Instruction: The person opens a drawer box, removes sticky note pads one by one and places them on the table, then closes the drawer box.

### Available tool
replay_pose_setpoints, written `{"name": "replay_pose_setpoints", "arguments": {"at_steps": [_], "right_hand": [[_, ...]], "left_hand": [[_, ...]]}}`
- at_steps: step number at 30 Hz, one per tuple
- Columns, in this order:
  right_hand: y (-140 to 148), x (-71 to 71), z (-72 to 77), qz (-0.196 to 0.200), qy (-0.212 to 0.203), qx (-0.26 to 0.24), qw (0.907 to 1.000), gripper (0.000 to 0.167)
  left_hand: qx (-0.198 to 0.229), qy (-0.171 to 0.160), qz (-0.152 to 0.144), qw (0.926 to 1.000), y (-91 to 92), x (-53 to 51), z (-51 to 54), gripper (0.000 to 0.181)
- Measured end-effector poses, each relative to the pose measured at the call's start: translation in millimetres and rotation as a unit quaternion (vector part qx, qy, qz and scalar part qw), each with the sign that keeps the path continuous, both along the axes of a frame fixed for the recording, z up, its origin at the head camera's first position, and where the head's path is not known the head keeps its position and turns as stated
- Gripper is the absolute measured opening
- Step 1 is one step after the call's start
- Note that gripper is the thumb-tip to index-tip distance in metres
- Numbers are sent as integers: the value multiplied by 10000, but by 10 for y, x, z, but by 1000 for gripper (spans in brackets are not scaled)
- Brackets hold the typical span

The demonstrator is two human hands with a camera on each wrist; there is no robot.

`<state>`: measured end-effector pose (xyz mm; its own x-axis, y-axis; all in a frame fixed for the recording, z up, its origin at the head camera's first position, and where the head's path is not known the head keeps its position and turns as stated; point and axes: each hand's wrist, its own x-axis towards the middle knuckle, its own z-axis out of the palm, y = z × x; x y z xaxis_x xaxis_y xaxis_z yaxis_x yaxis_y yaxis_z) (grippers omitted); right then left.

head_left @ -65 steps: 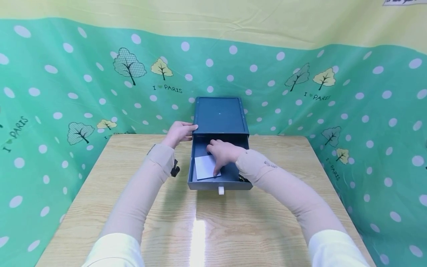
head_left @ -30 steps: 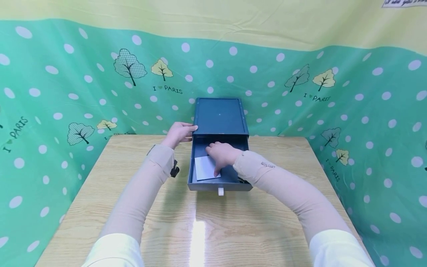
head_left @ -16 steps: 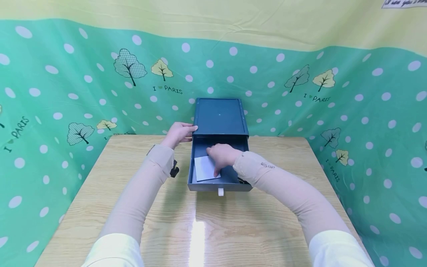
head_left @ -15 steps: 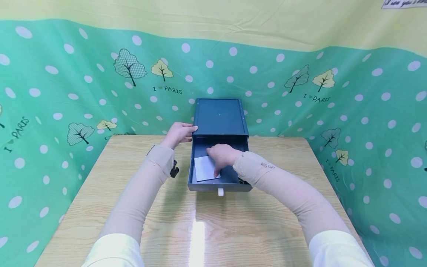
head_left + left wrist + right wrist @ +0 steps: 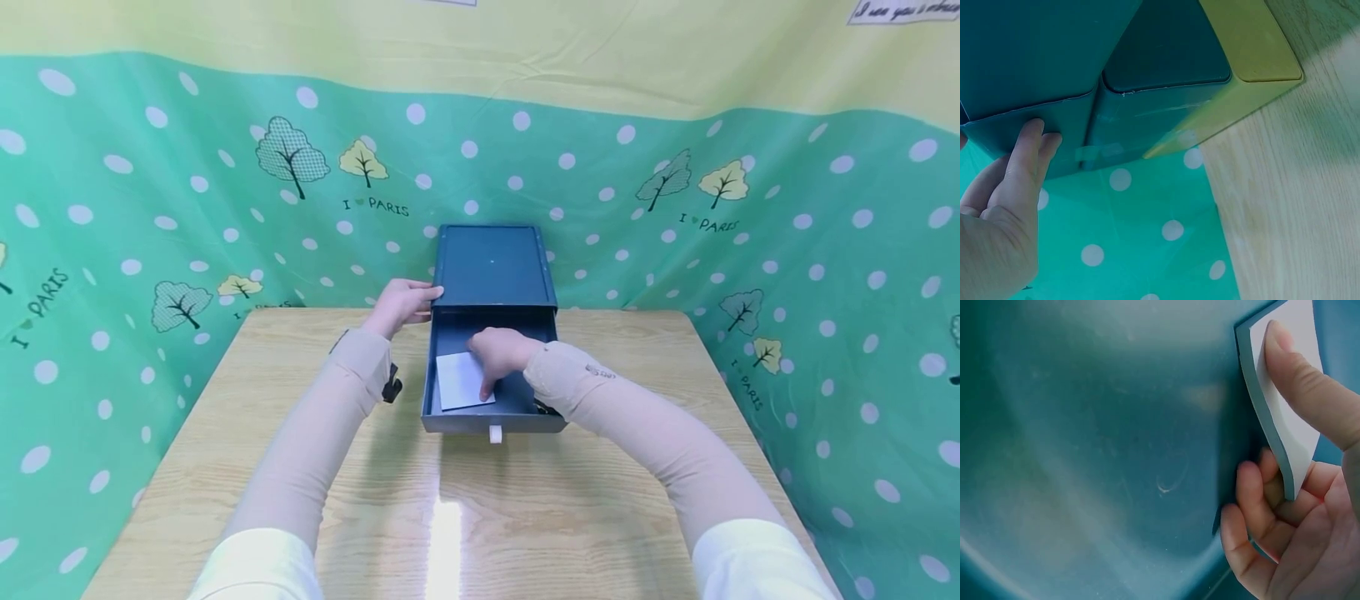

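Drawer [image 5: 517, 424] juts out of a dark blue casing [image 5: 492, 265] on a wood-grain table [image 5: 315, 500], white tab [image 5: 496, 434] at the middle of its front. White slab [image 5: 457, 383], flat and squarish, sits inside the drawer, left part, close to the left wall and the front. Right hand [image 5: 501, 354] reaches in over it and has it: thumb lies across the white face, other fingers bend round the far edge, so grip is narrow, holding the slab. Right wrist view shows the slab's blue-grey edge and a dark shadow on the drawer floor beside it; cannot tell if the slab is lifted off the floor or resting on it. Left hand [image 5: 402, 304] is at the casing's left side near its front edge, thumb at the top edge, fingers fairly straight and laid against the side wall, wrapped round nothing. Both forearms wear beige sleeves [image 5: 303, 454], dark print near the wrists, with white cuffs [image 5: 258, 567] further up. Black clip [image 5: 392, 387] shows under the left wrist. Behind, a green cloth [image 5: 600, 221] with pale dots, trees and "I PARIS" lettering, yellow band [image 5: 600, 50] along the top. Bright light streak on the table, in front of the drawer.
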<state>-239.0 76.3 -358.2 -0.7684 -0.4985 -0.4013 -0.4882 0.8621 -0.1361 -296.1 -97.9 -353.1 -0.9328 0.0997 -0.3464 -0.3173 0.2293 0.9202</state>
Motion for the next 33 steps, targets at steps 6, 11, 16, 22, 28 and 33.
{"name": "replay_pose_setpoints", "arguments": {"at_steps": [6, 11, 16, 22, 28, 33], "right_hand": [[36, -52, -3, -61, -245, -394, 9989, 59], [95, -127, -9, -169, -536, -783, 9953, 21], [143, -168, -7, -391, -828, -1116, 9895, 12], [160, -183, 0, -752, -1154, -1562, 9781, 11], [187, -185, 2, -1118, -1612, -2040, 9591, 11], [207, -182, -7, -1522, -2110, -2380, 9358, 12]], "left_hand": [[-53, 0, 16, 10000, -2, 9, 0, 55], [-52, -13, 54, 10000, -8, 11, -9, 55], [-35, 0, 46, 10000, -4, 12, -6, 56], [-88, -12, 21, 10000, -7, 0, -3, 56], [-73, -5, 15, 10000, -9, -10, -9, 56], [-63, 24, 4, 10000, -10, -7, -16, 56]]}}
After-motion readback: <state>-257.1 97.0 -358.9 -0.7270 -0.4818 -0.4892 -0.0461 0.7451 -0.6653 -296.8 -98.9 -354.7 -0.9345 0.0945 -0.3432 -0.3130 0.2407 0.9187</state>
